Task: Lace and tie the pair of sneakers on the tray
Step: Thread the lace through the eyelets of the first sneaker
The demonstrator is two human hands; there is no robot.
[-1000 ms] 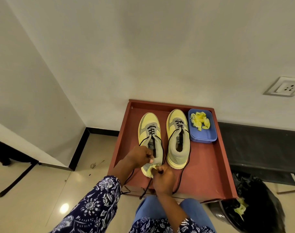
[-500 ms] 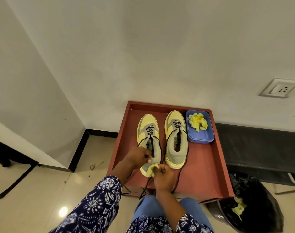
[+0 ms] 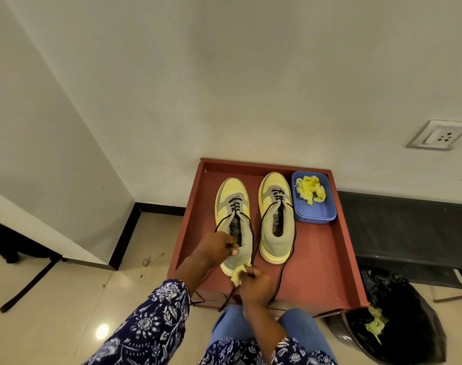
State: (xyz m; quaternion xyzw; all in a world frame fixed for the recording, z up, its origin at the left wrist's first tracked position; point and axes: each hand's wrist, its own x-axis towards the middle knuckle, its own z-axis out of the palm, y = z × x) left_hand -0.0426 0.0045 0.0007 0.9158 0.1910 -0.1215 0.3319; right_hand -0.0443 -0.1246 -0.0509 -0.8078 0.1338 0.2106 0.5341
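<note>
Two yellow and grey sneakers stand side by side on a red-brown tray (image 3: 327, 262), toes toward the wall. The left sneaker (image 3: 232, 206) has black laces through its lower eyelets, loose ends trailing off the tray's near edge. My left hand (image 3: 216, 246) grips its collar at the heel opening. My right hand (image 3: 253, 283) pinches a crumpled yellow paper wad (image 3: 237, 273) against the heel of this shoe. The right sneaker (image 3: 276, 214) is partly laced too, its black lace (image 3: 287, 259) looping down over the tray.
A blue tub (image 3: 322, 212) with yellow paper scraps sits in the tray's far right corner. A black bin bag (image 3: 398, 327) with yellow scraps stands at lower right. A dark bench (image 3: 409, 227) runs to the right, a wall behind the tray.
My hands stay on the left sneaker's heel. The yellow wad has shifted slightly lower at the heel, under my right fingers. The view has tilted a little.
</note>
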